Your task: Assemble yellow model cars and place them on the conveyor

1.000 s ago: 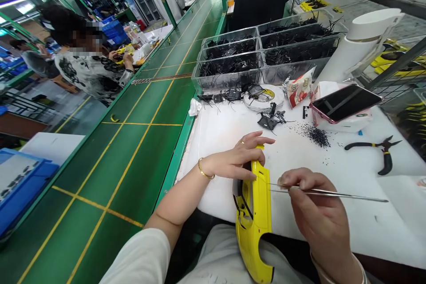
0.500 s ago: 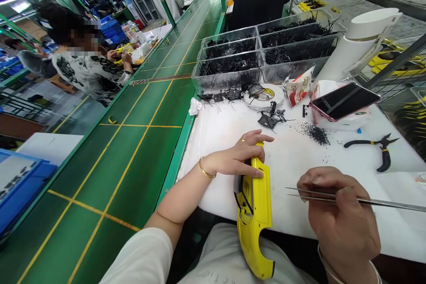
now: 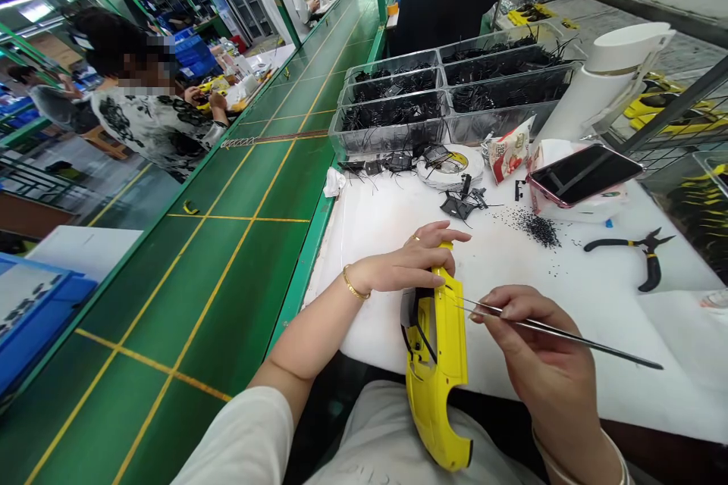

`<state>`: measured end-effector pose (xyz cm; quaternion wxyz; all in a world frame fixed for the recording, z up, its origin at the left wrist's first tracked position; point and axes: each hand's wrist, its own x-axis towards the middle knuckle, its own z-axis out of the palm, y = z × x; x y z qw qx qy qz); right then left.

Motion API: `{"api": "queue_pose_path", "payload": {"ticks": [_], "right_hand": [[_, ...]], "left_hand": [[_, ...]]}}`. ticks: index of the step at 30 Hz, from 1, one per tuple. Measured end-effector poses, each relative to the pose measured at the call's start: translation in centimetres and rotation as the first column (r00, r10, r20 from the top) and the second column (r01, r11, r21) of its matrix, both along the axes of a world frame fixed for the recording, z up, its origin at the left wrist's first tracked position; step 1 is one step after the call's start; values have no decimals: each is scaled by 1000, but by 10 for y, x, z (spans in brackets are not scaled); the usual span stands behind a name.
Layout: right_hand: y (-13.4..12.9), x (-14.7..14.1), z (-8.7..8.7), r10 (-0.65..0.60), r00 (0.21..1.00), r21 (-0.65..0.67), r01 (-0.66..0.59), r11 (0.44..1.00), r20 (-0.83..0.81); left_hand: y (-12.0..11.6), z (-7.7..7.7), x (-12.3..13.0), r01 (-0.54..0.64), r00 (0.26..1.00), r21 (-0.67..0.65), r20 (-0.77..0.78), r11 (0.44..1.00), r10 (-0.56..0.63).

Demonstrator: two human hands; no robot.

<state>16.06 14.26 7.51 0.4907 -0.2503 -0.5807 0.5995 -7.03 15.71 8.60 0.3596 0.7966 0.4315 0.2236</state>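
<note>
A yellow toy car body (image 3: 440, 371) stands on its side at the table's front edge, its lower end over my lap. My left hand (image 3: 406, 261) grips its upper end, with fingers lying across the yellow side. In my right hand (image 3: 540, 352) are metal tweezers (image 3: 560, 331), pinched between thumb and fingers. The tweezer tips reach the car body's side just below my left fingers; whether they touch it or hold anything is too small to tell. Beyond my right hand lies a scattered pile of tiny black pieces (image 3: 540, 229).
Black-handled cutters (image 3: 648, 254) lie at right. A phone (image 3: 585, 174) rests on a packet beside a white bottle (image 3: 603, 83). Clear bins (image 3: 392, 129) of black wired parts stand behind. A green conveyor belt (image 3: 227, 265) runs along the left; people sit beyond it.
My right hand has moved left and turned, bringing the tweezer tips from open space beside the car body up to its side. The left hand and car body have barely shifted.
</note>
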Motion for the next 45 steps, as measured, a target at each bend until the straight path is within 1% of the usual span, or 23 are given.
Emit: {"api": "queue_pose_path", "payload": {"ticks": [4,8,10,19,26,31,34,37,45], "right_hand": [[-1,-5,-4,-17,1000,19,17,1000,18],[0,-10,-7,-51,998,75,48,996,45],[1,-11,-8,-67,997,83,63,995,48],[2,-12,-10,-79,995,76,75,994,58],[-1,-14,-10,-97,993,23,96,995,67],[-3,-14,-9,-127,989,54,123,991,70],[-3,-15,-9,-133,991,37,132,991,24],[-3,-16,-10,-146,989,27,146,989,7],[-3,-16,-5,-134,989,64,129,990,67]], "left_hand": [[1,-6,-1,13,1000,33,7,999,-13],[0,-4,-2,19,1000,35,17,999,-19],[-1,-2,-2,20,1000,25,16,999,-20],[1,0,-1,11,1000,-2,29,1000,-11],[1,-1,0,-3,999,-13,32,1000,4],[1,0,1,-14,1000,-43,27,999,15],[0,0,1,-20,999,-35,29,999,21],[0,-1,1,-3,999,-9,39,1000,3],[0,-2,0,-2,1000,-10,22,1000,2]]}}
